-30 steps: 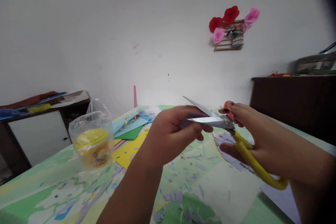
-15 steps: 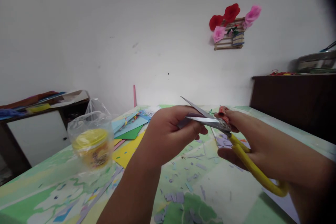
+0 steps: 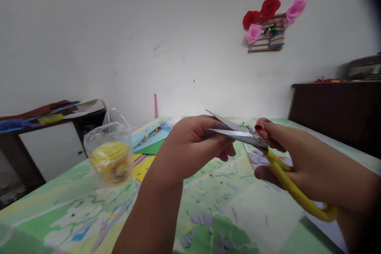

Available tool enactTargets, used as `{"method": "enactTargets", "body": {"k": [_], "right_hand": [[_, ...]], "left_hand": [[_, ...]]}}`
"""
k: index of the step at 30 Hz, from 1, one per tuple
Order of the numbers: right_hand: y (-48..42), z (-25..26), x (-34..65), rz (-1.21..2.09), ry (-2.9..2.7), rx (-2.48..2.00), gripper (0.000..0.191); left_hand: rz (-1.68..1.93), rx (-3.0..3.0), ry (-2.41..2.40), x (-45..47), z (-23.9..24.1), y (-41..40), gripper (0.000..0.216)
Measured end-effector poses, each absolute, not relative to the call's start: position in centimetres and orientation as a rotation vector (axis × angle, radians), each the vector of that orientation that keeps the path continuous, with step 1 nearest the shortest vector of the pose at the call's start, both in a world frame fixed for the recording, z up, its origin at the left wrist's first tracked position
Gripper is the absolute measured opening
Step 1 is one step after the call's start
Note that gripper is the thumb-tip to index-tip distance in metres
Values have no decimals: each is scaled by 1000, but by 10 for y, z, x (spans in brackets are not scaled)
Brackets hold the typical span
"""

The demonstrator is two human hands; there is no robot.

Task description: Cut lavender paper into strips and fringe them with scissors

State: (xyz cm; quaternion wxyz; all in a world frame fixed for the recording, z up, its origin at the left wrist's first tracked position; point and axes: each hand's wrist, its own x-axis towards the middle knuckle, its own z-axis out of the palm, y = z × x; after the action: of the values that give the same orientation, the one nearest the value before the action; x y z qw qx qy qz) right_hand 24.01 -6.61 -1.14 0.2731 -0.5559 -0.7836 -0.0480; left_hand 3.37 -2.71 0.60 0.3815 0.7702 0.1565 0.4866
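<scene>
My right hand [image 3: 300, 162] grips yellow-handled scissors [image 3: 268, 154], fingers through the loops, above the table. The steel blades [image 3: 229, 129] stand slightly apart and point left. My left hand [image 3: 193, 147] is pinched on a small piece of lilac paper [image 3: 212, 131] held between the blades; most of the piece is hidden by my fingers. Several lilac paper scraps [image 3: 205, 219] lie on the green patterned tablecloth [image 3: 59, 206] below both hands.
A yellow-lidded jar in a clear plastic bag [image 3: 110, 156] stands at the left. Coloured paper sheets [image 3: 150, 143] lie behind it. A white cabinet [image 3: 50, 147] stands at far left, a dark sideboard [image 3: 336, 111] at right, paper flowers [image 3: 268, 20] on the wall.
The blades have closed a little on the paper. The view has shifted slightly, so hands and jar appear a bit further right.
</scene>
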Motion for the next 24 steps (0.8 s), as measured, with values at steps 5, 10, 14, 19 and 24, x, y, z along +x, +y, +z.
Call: {"method": "enactTargets", "body": {"k": [5,10,14,19,24], "right_hand": [[-63,-13,241,-165,-2095,-1493,35],[-62,-14,244,-238,-2092,-1494,42],[-63,-13,247,-287,-2081,-1477,44],[-59,-14,251,-255,-2081,-1458,43],[-54,-15,258,-309,-2071,-1447,40]], "left_hand": [[1137,1870,382,33,5,-22,16],[1026,1867,401,31,5,-18,14],[975,1824,350,31,3,-16,12],[926,1751,329,31,-2,-12,7],[892,1792,329,33,-1,-10,9]]}}
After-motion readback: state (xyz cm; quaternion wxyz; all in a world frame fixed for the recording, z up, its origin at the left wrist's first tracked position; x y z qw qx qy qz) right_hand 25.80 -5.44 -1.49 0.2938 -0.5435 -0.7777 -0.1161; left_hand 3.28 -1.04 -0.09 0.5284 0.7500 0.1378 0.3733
